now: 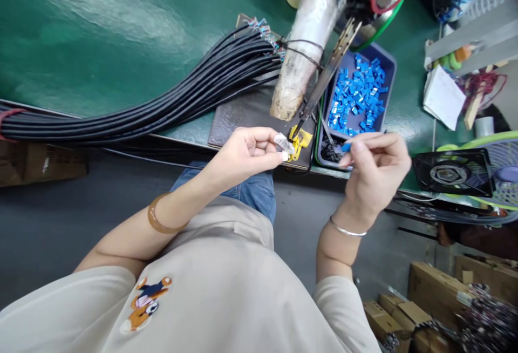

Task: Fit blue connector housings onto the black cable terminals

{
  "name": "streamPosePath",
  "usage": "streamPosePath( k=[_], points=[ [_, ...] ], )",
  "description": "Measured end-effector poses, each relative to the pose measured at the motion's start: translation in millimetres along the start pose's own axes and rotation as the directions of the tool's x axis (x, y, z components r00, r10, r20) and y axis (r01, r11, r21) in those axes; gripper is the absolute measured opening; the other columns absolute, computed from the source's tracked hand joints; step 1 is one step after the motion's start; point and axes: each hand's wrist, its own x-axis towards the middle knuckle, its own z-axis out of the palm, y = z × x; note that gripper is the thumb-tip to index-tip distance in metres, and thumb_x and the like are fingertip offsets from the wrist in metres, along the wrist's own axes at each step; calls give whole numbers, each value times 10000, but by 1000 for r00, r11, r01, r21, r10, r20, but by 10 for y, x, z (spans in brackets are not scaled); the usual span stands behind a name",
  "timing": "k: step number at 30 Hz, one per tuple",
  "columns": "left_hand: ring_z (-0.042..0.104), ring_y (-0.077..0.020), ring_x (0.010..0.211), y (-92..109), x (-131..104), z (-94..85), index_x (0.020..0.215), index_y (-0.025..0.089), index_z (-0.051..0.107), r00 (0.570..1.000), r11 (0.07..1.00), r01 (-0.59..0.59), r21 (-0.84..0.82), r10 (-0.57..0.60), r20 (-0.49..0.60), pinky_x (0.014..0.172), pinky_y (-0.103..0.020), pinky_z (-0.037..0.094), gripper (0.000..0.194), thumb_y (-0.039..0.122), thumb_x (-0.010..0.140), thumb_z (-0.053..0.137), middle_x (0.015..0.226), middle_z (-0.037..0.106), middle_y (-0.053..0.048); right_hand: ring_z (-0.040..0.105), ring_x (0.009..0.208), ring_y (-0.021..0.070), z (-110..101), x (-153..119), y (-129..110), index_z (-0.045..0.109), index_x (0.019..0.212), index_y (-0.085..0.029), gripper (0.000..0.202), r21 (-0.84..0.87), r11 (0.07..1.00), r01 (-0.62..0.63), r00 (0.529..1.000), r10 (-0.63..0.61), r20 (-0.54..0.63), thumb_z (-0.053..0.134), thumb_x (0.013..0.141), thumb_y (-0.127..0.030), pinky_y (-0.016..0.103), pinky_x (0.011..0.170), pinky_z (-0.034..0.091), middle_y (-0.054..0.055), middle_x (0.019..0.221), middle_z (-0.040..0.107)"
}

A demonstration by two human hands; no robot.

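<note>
My left hand (253,150) is closed in a pinch at the front of the dark work board, with white wrapping on the thumb and index fingertips. What it pinches, if anything, is hidden. Just beyond those fingertips lies a yellow fixture (301,142). A long, thin metal tool (324,83), resembling a soldering iron, slants down to the fixture. Over the front of the parts tray, my right hand (374,167) pinches a small blue plastic connector (346,147) between thumb and fingers. Many similar blue connectors (358,94) fill the tray's larger compartment; small dark parts (331,150) lie in the front one.
A thick bundle of black cables (170,107) with stripped ends runs along the bench from the left. A taped silver duct (301,56) hangs above the dark board (234,118). The grey tray (390,67) stands right of it. A black fan (453,172) sits farther right.
</note>
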Motion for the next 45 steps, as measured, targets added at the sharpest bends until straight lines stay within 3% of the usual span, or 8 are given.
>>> streamPosePath(
  k=[4,8,18,24,29,34,38,45],
  points=[
    [558,-70,622,17,-35,51,835,120,718,999,995,-28,101,26,19,582,-177,444,161,196,703,767,739,673,-19,636,523,52,321,-373,-35,550,768,-191,155,128,986,-111,988,96,118,693,809,-145,178,476,528,-42,815,673],
    [538,-72,589,19,-48,74,717,106,700,997,976,-63,208,68,-19,548,-182,420,96,172,689,765,671,648,-12,668,614,73,483,-530,-7,545,777,-205,146,75,989,-125,989,118,92,679,831,-188,223,592,594,-39,834,642],
    [502,-46,589,-25,-25,42,810,145,605,996,987,-79,143,85,-34,567,-149,426,102,143,742,680,673,560,29,654,808,133,453,-547,-32,627,778,-229,135,-336,924,180,981,-196,-14,713,788,-126,310,717,594,-12,841,673],
    [529,-40,606,-2,12,27,791,147,591,997,996,-80,30,80,-10,575,-131,435,140,110,692,683,703,593,29,694,745,139,491,-574,24,592,810,-231,105,-263,959,107,985,-139,-107,669,837,-165,313,644,602,-14,854,681],
    [551,-46,632,-2,30,0,792,142,607,998,998,-64,-2,64,12,598,-134,444,157,110,674,706,714,612,22,700,862,161,500,-576,14,655,943,-266,184,-231,939,253,959,-275,-68,659,833,-119,378,753,615,-13,947,704],
    [443,-32,520,18,24,5,694,127,601,999,999,-30,37,31,-27,490,-139,353,76,150,734,662,572,527,36,688,882,161,503,-571,-8,652,944,-258,150,-222,925,307,949,-315,-1,637,856,-138,359,746,608,3,940,698],
    [426,-30,499,42,8,19,677,115,618,1000,997,9,71,-9,-13,477,-146,342,75,149,710,676,554,525,36,684,862,152,513,-574,2,650,908,-236,120,-164,946,279,960,-280,16,648,847,-133,349,752,601,2,926,695],
    [449,-35,491,37,3,-9,687,114,629,998,992,33,125,-40,58,477,-154,347,43,138,707,658,543,537,31,690,808,137,513,-565,19,646,883,-220,72,-27,996,87,996,-86,19,646,860,-152,300,686,601,11,924,671]
  ],
)
